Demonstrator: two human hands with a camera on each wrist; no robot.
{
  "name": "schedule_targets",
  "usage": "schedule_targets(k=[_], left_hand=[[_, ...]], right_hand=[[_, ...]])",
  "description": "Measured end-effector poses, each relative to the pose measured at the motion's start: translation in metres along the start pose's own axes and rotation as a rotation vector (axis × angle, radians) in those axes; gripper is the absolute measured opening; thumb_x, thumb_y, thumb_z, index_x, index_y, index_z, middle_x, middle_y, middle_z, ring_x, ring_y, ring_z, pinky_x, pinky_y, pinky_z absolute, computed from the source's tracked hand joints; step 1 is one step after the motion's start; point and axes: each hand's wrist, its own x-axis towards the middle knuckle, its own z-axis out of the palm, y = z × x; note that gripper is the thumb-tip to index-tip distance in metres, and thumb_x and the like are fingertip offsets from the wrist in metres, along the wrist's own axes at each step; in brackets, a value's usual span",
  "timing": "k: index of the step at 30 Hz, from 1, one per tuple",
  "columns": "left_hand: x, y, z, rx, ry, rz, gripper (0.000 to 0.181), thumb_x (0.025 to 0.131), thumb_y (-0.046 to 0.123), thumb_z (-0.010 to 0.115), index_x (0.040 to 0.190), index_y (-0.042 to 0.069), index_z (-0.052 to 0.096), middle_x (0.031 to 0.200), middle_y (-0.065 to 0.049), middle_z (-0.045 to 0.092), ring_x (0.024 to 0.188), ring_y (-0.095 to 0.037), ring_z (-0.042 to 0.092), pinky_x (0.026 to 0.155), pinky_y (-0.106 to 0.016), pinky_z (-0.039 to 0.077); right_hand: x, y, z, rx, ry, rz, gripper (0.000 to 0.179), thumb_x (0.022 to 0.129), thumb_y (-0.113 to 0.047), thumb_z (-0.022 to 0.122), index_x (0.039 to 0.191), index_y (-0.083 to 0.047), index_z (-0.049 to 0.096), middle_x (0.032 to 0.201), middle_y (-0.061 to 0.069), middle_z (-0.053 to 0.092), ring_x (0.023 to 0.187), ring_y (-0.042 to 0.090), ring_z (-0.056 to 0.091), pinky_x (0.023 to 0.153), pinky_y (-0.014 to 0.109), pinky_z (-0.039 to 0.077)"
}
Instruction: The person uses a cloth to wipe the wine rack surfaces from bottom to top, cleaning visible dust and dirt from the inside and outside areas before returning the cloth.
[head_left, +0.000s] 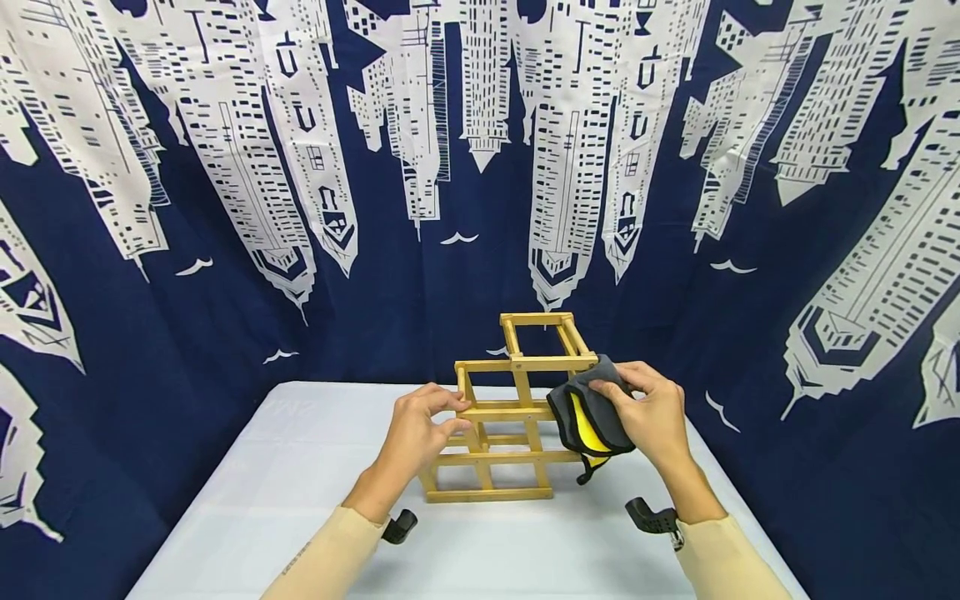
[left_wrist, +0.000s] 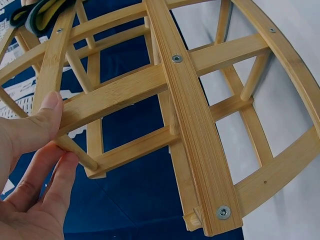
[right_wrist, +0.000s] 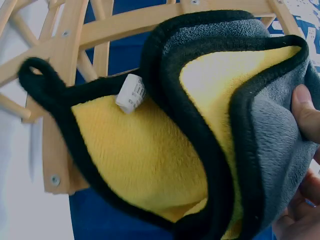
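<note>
A light wooden rack of slats and dowels [head_left: 489, 495] stands on the table, stepped higher toward its right side. At its left end my left hand [head_left: 427, 425] grips a corner; in the left wrist view the thumb lies on a slat [left_wrist: 115, 97] and the fingers are beneath it by a dowel. My right hand [head_left: 651, 408] pinches a folded grey and yellow microfibre cloth [head_left: 600, 408] with black edging against the rack's right side. The right wrist view shows the cloth's yellow face [right_wrist: 145, 155], a hanging loop [right_wrist: 37, 80] and a white label [right_wrist: 131, 93].
The white table [head_left: 300, 467] extends around the rack. Behind it hangs a dark blue curtain [head_left: 390, 308] printed with white buildings. Black wrist camera mounts [head_left: 651, 517] jut inward from both forearms.
</note>
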Motion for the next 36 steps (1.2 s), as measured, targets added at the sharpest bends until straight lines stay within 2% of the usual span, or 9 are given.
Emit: schedule_targets(k=[3,7,9,11,15,18,22,28,36], left_hand=[[-0.002,-0.001,0.001,0.001,-0.003,0.0,0.027,0.08,0.003,0.105,0.101,0.005,0.089,0.106,-0.007,0.085,0.109,-0.029,0.085,0.099,-0.043,0.072],[-0.002,-0.001,0.001,0.034,0.013,0.02,0.027,0.082,0.004,0.105,0.103,0.006,0.088,0.108,-0.008,0.083,0.109,-0.031,0.084,0.099,-0.044,0.072],[-0.002,-0.001,0.001,0.049,0.024,0.026,0.027,0.082,0.005,0.105,0.103,0.006,0.088,0.109,-0.008,0.084,0.109,-0.031,0.084,0.098,-0.047,0.072],[0.0,-0.002,0.0,0.046,0.026,0.024,0.027,0.083,0.006,0.105,0.104,0.007,0.088,0.11,-0.008,0.085,0.11,-0.031,0.085,0.098,-0.048,0.072],[0.003,-0.005,-0.001,-0.032,0.006,0.0,0.026,0.082,0.002,0.104,0.104,0.004,0.088,0.112,-0.011,0.087,0.115,-0.033,0.085,0.103,-0.044,0.071],[0.002,-0.007,-0.001,-0.1,-0.001,-0.01,0.026,0.081,-0.002,0.103,0.102,0.003,0.088,0.112,-0.012,0.088,0.116,-0.034,0.086,0.104,-0.041,0.07],[-0.002,-0.01,-0.001,-0.156,-0.009,-0.008,0.025,0.082,-0.004,0.102,0.102,0.003,0.088,0.111,-0.012,0.088,0.118,-0.036,0.086,0.104,-0.039,0.07],[-0.004,-0.012,0.0,-0.197,-0.015,-0.009,0.025,0.082,-0.007,0.101,0.101,0.002,0.088,0.109,-0.012,0.087,0.12,-0.037,0.086,0.104,-0.037,0.07],[-0.001,-0.011,0.0,-0.213,-0.03,-0.02,0.024,0.083,-0.007,0.1,0.101,0.002,0.088,0.11,-0.012,0.087,0.121,-0.038,0.085,0.105,-0.036,0.069]], right_hand=[[-0.003,-0.003,-0.001,0.02,0.07,-0.052,0.023,0.087,-0.001,0.102,0.107,-0.009,0.094,0.106,0.01,0.089,0.097,-0.019,0.066,0.087,0.004,0.051],[0.0,-0.012,-0.006,0.042,0.181,-0.17,0.03,0.086,0.006,0.1,0.113,-0.003,0.093,0.107,0.016,0.088,0.107,-0.016,0.067,0.093,0.003,0.049],[0.005,-0.019,-0.009,0.041,0.228,-0.252,0.032,0.086,0.008,0.099,0.116,0.0,0.091,0.109,0.02,0.087,0.109,-0.007,0.07,0.097,0.004,0.049],[0.011,-0.025,-0.011,0.021,0.251,-0.344,0.033,0.085,0.009,0.099,0.117,0.003,0.09,0.111,0.023,0.086,0.108,0.01,0.074,0.1,0.005,0.048],[0.02,-0.035,-0.006,-0.107,0.188,-0.501,0.036,0.084,0.01,0.099,0.119,0.004,0.089,0.114,0.024,0.083,0.107,0.041,0.072,0.105,0.013,0.048],[0.021,-0.041,0.002,-0.214,0.12,-0.553,0.039,0.084,0.007,0.1,0.121,0.001,0.09,0.115,0.021,0.083,0.109,0.044,0.071,0.104,0.031,0.056],[0.017,-0.054,0.015,-0.3,0.08,-0.601,0.04,0.081,0.0,0.104,0.118,-0.002,0.091,0.113,0.017,0.084,0.107,0.044,0.071,0.095,0.054,0.061],[0.017,-0.077,0.039,-0.336,0.033,-0.68,0.042,0.08,-0.007,0.106,0.12,-0.006,0.091,0.112,0.011,0.084,0.105,0.039,0.07,0.085,0.053,0.06],[0.021,-0.094,0.051,-0.337,-0.012,-0.69,0.038,0.085,-0.015,0.105,0.119,-0.006,0.091,0.112,0.012,0.084,0.105,0.037,0.07,0.089,0.052,0.062]])
